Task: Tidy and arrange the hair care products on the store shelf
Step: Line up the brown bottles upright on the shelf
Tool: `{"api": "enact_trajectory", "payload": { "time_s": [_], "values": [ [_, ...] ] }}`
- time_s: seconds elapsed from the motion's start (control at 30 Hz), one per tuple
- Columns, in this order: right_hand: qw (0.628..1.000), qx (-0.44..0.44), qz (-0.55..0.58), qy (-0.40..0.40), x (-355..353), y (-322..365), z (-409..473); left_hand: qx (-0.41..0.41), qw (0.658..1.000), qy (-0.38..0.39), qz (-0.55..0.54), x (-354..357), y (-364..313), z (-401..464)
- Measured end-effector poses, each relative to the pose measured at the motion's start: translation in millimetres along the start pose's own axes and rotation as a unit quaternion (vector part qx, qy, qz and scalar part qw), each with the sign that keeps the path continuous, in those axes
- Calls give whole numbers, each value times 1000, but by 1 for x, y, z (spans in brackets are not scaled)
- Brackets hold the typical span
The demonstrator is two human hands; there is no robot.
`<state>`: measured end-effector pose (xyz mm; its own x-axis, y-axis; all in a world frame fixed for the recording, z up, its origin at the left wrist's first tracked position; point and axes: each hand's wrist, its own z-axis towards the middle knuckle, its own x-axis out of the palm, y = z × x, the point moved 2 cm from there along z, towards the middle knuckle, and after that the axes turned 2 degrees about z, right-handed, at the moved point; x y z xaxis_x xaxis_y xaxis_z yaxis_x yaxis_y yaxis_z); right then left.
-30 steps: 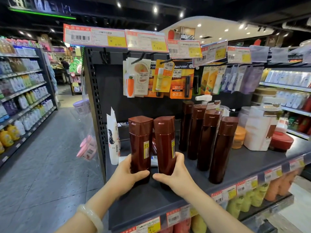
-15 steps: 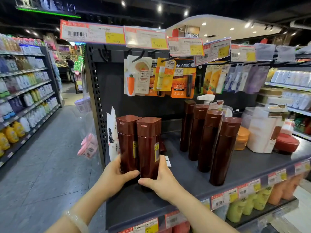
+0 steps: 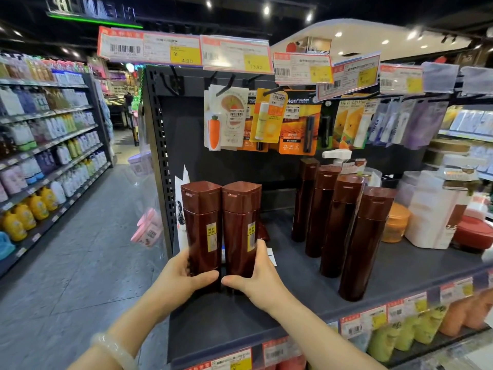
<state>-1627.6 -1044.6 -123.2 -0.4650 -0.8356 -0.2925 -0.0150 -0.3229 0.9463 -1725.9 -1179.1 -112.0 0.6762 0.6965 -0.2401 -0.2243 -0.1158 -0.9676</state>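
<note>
head cam | forward-down | close to shelf

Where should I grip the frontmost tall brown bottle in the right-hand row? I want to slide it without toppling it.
Grip the frontmost tall brown plastic bottle low on its body, from the open shelf-edge side. It is narrow and tall, and neighbours crowd in behind it.

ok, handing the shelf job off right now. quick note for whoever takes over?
Left hand grips the left brown bottle near its base; right hand grips the right brown bottle the same way.
Both stand upright, side by side at the left end of the shelf.
Done: that pair is together.
Left: a row of four more brown bottles runs front to back further right, apart from the pair. Probably square the groups up.
</note>
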Motion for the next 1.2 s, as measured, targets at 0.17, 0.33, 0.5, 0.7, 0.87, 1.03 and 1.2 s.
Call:
{"api": "enact_trajectory", "payload": {
  "time_s": [0.17, 0.33, 0.5, 0.7, 0.87, 1.03, 1.2],
  "values": [
    [999, 17, -37, 31, -32, -7, 6, -15, 999, -8, -30, 0, -1, -2],
    [984, 48, -54, -165, -66, -8, 50, -26, 998, -32, -43, -5, 2, -7],
    [983, 124, -84, -108, -54, -14, 104, -36, 998, -44, -28, -8, 11, -10],
    [978, 179, -9, -108, -44, -27, 137, -26, 995, -97, -9, 1, 10, -13],
    [974, 177, 56, -131, -45, -39, 138, -23, 965, -254, 54, 3, 6, -28],
    [973, 104, 125, -166, -56, -29, 108, 17, 950, -303, 71, 8, -1, -45],
    [978, 33, 120, -169, -68, -13, 75, 47, 966, -246, 68, 32, -9, -50]
  ]
}}
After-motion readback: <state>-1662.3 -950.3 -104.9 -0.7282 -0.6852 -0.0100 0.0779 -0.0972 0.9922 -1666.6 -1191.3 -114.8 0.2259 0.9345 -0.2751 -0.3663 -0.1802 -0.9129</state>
